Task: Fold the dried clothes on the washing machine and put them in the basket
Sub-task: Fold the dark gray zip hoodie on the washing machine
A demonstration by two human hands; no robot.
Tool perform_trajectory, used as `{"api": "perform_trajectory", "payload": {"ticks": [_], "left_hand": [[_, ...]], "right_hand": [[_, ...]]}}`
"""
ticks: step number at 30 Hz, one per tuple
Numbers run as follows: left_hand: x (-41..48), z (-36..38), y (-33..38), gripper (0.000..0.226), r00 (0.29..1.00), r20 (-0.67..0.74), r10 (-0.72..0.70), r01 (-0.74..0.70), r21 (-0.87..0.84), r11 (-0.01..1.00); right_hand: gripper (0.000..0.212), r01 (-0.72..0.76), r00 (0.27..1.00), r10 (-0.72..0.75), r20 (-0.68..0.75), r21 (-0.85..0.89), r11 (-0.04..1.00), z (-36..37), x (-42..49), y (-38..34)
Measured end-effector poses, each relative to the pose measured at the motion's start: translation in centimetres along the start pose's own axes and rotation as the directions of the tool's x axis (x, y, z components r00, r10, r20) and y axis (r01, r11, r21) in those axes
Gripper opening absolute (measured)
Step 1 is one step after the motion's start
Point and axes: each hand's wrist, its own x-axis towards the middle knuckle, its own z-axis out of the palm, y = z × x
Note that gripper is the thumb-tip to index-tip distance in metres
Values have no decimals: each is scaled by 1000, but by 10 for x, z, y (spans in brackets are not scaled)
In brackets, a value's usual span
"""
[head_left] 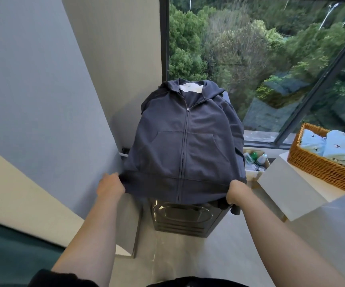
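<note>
1. The left grip [110, 186] and the right grip [236, 192] each pinch one corner of the dark hoodie's [184, 146] hem, fingers curled into the cloth.
2. The hoodie lies front up and zipped on the washing machine [186, 216]. Its long axis runs from 6 to 12 o'clock, hem at the grips and hood at 12.
3. The basket [316, 164] sits on a white worktop [287, 187] at about 2 o'clock, well apart. It holds folded pale-blue clothes [343, 148], and the right grip is nearer to it.
4. The folding probably begins by smoothing the hoodie flat, then carrying the hem toward 12.
</note>
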Motion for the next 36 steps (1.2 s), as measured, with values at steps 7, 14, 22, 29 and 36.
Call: {"api": "perform_trajectory", "payload": {"ticks": [7,14,22,29,36], "left_hand": [[-8,-4,54,63,904,-272,329,-355,-54,933],[-6,9,106,53,798,-186,573,-591,-54,805],[2,37,178,57,767,-12,641,-641,-34,767],[-2,68,274,56,781,154,605,-620,74,781],[10,90,398,62,919,157,362,-369,20,929]], "right_hand": [[29,27,959,44,-282,242,970,-5,9,-19],[31,118,910,-19,-414,215,970,-12,23,-29],[41,161,900,-65,-430,191,968,-23,71,-1],[35,217,911,-124,-394,202,955,-52,131,47],[37,236,924,-192,-330,97,967,-116,222,125]]}}
